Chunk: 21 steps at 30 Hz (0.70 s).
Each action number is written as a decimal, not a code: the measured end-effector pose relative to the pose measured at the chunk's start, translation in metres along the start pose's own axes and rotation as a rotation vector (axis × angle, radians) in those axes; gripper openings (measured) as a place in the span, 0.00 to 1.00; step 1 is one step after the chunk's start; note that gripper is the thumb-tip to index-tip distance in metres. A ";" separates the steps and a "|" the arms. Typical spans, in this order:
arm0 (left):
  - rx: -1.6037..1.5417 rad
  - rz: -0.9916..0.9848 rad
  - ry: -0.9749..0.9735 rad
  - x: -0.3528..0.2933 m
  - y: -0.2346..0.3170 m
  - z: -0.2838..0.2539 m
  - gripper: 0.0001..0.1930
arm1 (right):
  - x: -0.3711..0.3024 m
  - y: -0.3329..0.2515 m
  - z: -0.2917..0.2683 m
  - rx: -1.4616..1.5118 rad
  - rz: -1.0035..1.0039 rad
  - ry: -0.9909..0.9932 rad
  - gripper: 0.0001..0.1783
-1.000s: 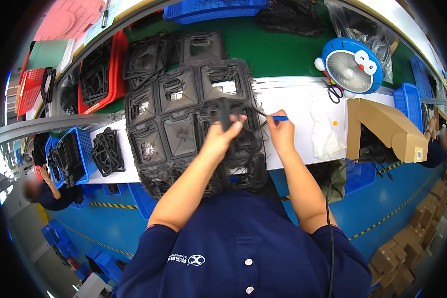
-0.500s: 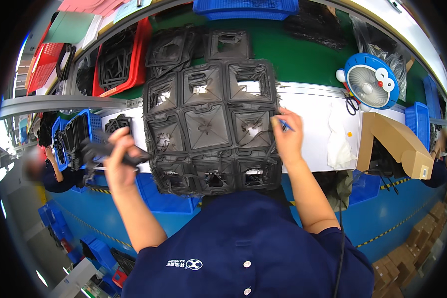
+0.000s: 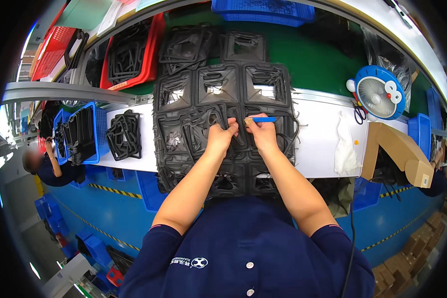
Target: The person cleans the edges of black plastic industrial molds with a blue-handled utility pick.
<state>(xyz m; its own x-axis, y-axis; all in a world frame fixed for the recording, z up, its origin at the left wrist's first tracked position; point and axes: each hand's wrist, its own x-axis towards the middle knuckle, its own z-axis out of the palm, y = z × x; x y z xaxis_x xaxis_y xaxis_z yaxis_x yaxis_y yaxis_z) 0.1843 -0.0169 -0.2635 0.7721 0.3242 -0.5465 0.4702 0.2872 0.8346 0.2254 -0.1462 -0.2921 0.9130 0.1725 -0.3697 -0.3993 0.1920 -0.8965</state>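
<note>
A stack of black moulded sheets (image 3: 241, 84), joined square frames with strings of trimmings about them, lies in front of me. Over its middle, my left hand (image 3: 222, 137) pinches the right edge of a black square frame (image 3: 196, 128). Close by on the right, my right hand (image 3: 262, 134) is closed round a slim blue-handled tool (image 3: 264, 119), which points left toward the frame's edge. The tool's tip is too small to make out. Both hands are only a short gap apart.
Loose black frames (image 3: 124, 135) are piled at the left on the white table (image 3: 310, 144). Beyond stands a red bin (image 3: 154, 54) of frames. To the right are a blue fan (image 3: 380, 92), scissors (image 3: 359, 114), a white cloth (image 3: 345, 149) and an open cardboard box (image 3: 400, 149).
My left hand has moved right from the table's left side to the middle of the stack and holds a frame there. My right hand has come left with the blue-handled tool.
</note>
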 end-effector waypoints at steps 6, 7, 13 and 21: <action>0.030 -0.018 -0.050 0.005 -0.001 0.002 0.11 | -0.012 -0.016 0.004 0.116 0.148 0.012 0.07; 0.054 -0.013 -0.062 0.006 -0.001 0.003 0.11 | -0.012 -0.014 0.003 0.103 0.146 0.007 0.07; 0.054 -0.021 -0.030 0.007 -0.002 0.005 0.07 | -0.013 -0.015 0.001 0.069 0.132 -0.016 0.07; -0.157 -0.015 -0.126 -0.023 0.042 -0.031 0.10 | -0.017 -0.021 -0.008 -0.733 -0.275 0.140 0.06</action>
<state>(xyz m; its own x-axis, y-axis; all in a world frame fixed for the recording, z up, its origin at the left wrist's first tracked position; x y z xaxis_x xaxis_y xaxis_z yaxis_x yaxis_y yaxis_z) 0.1735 0.0156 -0.2180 0.8177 0.2059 -0.5376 0.4173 0.4312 0.7999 0.2192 -0.1606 -0.2690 0.9922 0.0792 -0.0959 -0.0459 -0.4833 -0.8743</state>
